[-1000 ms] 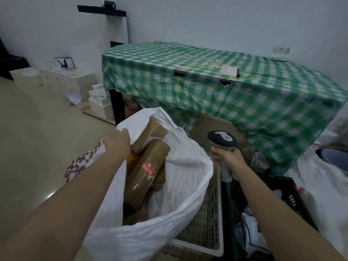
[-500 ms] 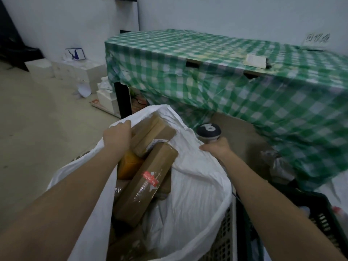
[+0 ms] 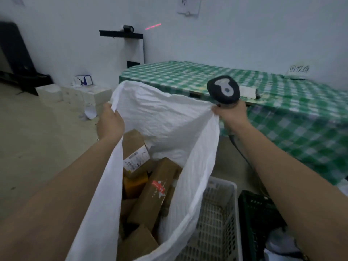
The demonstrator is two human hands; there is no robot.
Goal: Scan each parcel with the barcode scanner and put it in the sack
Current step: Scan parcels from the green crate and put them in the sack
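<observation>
The white woven sack (image 3: 165,113) is held up wide open in front of me. My left hand (image 3: 110,122) grips its left rim. My right hand (image 3: 230,113) grips the right rim together with the dark barcode scanner (image 3: 223,92), whose head points up and away. Inside the sack lie several brown cardboard parcels: a long one with a red mark (image 3: 154,191), one with a white label (image 3: 135,157) and an orange one (image 3: 134,183).
A white plastic crate (image 3: 218,219) and a dark crate (image 3: 256,219) stand at the lower right. A table with a green checked cloth (image 3: 282,113) is behind the sack. White boxes (image 3: 79,95) sit on the floor at the left. A red scanner line shows on the wall (image 3: 153,26).
Both hands have lifted the sack's rim higher and spread it apart. My right hand has taken hold of the rim while keeping the scanner. My view has tilted upward.
</observation>
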